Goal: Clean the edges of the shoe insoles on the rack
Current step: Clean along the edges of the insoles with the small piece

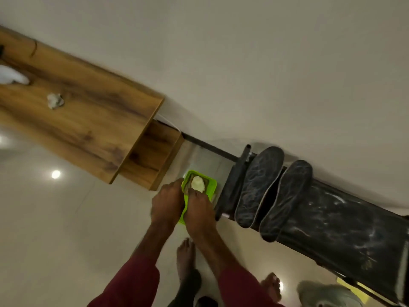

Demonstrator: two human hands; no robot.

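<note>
Insoles (pixel 259 187) lay side by side on the rack (pixel 345 224), ends overhanging. My left hand (pixel 167 201) curled on the green tray (pixel 211 185) rim; my right hand (pixel 198 210) reached the pale wad (pixel 197 183), grip unclear. Insoles judged light and floppy: pin mid-body, wipe edges.

Two dark insoles (pixel 259 185) (pixel 285 200) on one black rack (pixel 354 229), plus one green tray (pixel 211 185) with one pale lump (pixel 197 183) in it. Two hands, left (pixel 168 200) and right (pixel 199 211), and two bare feet (pixel 185 255) (pixel 271 284). One wooden table (pixel 88 107) carrying one crumpled wad (pixel 55 100) and one white thing (pixel 13 77).
</note>
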